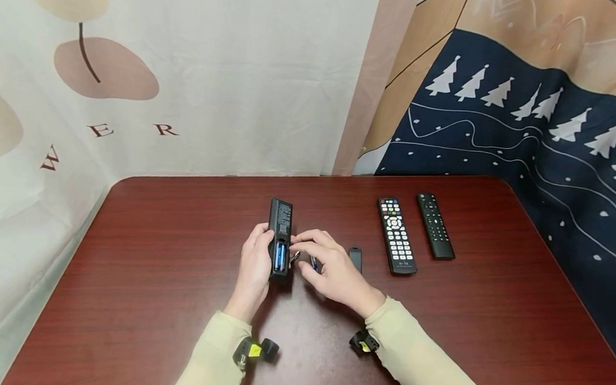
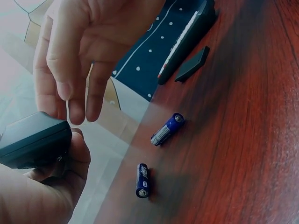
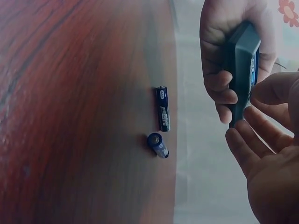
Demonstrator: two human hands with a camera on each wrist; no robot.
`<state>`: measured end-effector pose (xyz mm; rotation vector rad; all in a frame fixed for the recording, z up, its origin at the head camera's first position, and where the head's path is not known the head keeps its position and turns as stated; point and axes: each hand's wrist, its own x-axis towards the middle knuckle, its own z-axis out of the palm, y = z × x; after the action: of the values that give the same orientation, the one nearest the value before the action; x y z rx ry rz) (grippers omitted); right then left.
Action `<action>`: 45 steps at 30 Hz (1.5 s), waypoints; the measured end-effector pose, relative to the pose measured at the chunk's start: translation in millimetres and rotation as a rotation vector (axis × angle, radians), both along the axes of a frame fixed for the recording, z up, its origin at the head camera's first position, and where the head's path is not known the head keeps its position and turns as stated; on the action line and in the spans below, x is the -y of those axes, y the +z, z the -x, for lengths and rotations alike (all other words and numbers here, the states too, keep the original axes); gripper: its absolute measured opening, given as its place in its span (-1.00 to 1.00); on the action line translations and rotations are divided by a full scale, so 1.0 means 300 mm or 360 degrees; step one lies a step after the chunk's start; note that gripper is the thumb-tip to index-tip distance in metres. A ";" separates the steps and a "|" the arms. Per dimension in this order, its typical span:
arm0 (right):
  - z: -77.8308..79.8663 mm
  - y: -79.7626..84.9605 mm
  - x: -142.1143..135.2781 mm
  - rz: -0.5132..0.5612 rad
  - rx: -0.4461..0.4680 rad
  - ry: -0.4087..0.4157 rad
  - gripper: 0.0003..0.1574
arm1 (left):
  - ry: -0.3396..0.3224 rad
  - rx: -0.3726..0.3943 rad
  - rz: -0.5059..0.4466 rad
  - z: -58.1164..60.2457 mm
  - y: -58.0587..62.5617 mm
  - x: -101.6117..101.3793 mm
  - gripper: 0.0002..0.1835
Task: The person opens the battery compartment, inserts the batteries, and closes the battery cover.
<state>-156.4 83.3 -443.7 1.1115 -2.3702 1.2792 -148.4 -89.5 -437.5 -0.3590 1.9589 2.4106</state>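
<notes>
My left hand (image 1: 253,263) grips a black remote control (image 1: 282,217), its back turned up toward me. The battery compartment is uncovered, and blue batteries (image 1: 280,256) lie in it. Beside its right edge is my right hand (image 1: 339,272), fingers extended and loosely bent, with fingertips right at the remote's side by the compartment. Below the hands, two loose blue batteries rest on the table: one battery (image 2: 167,129) nearer the far remotes and another battery (image 2: 142,181) closer to the held remote. A small black battery cover (image 1: 355,259) lies just beyond the right hand, partly hidden by it.
Two more remotes lie face up to the right on the dark red table (image 1: 173,278): a black remote with white buttons (image 1: 396,237) and a slimmer black remote (image 1: 435,226). A pale printed curtain (image 1: 241,80) and a navy tree-patterned cloth (image 1: 483,139) hang behind the table.
</notes>
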 end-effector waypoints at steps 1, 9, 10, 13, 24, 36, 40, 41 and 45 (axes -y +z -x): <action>0.000 0.000 -0.003 -0.0003 0.0010 -0.0002 -0.63 | -0.0007 0.0001 -0.0008 0.000 0.000 0.000 -0.64; 0.002 -0.005 -0.027 -0.0093 0.0008 -0.0068 -0.62 | -0.0011 0.0006 -0.0065 0.000 0.003 0.002 -0.65; 0.002 -0.006 -0.031 -0.0106 0.0005 -0.0080 -0.62 | -0.0006 0.0009 -0.0069 0.000 0.003 0.002 -0.65; 0.002 -0.005 -0.042 -0.0149 0.0009 -0.0118 -0.61 | 0.0002 0.0014 -0.0069 -0.001 0.006 0.000 -0.66; 0.007 -0.012 -0.085 -0.0264 0.0017 -0.0205 -0.62 | -0.0008 0.0028 -0.0027 0.002 0.005 0.000 -0.66; 0.011 -0.029 -0.150 -0.0362 0.0067 -0.0304 -0.60 | -0.0002 0.0037 -0.0023 0.001 0.007 -0.004 -0.66; 0.014 -0.033 -0.168 -0.0381 0.0087 -0.0332 -0.60 | -0.0003 0.0028 -0.0019 0.001 0.007 -0.004 -0.66; 0.014 -0.034 -0.172 -0.0387 0.0094 -0.0337 -0.60 | -0.0003 0.0028 -0.0018 0.000 0.007 -0.004 -0.66; 0.014 -0.034 -0.184 -0.0419 0.0122 -0.0363 -0.61 | -0.0004 0.0037 -0.0022 -0.001 0.009 -0.005 -0.66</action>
<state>-160.5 138.6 -453.9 0.8356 -2.6901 0.9718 -148.1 -88.2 -434.6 -0.3822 1.9311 2.4060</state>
